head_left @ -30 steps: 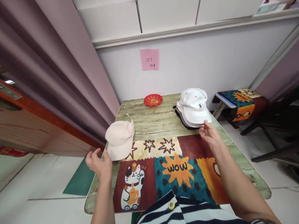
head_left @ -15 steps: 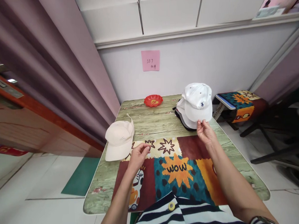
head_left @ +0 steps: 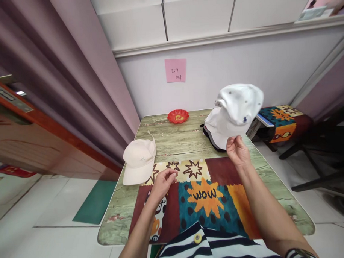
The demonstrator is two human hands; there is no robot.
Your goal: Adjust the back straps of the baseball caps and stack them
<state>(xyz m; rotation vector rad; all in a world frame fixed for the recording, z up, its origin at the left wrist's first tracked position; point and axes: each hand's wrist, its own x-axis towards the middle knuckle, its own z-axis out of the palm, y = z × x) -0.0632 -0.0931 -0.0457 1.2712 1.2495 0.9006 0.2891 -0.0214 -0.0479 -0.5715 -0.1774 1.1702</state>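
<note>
My right hand [head_left: 238, 151] pinches the brim of a white cap [head_left: 240, 100] bearing a small dark blue emblem. That cap is tipped up above a stack of caps at the table's right side. The stack shows another white cap [head_left: 214, 122] on top, with a black brim [head_left: 213, 142] below it. My left hand [head_left: 164, 182] hovers over the patterned mat, fingers loosely curled and nothing visible in them. To its left lies a cream cap [head_left: 139, 160], brim toward me, its strap sticking up behind.
A red scalloped dish [head_left: 178, 116] sits at the table's back edge. The colourful WOW mat [head_left: 204, 195] covers the front of the green wood-pattern table [head_left: 172, 138]. Right of the table are a stool [head_left: 284, 121] and dark chair legs; a curtain hangs at left.
My right hand has raised the white cap by its brim, tilting its crown up and to the right, off the stack. My left hand has shifted slightly right.
</note>
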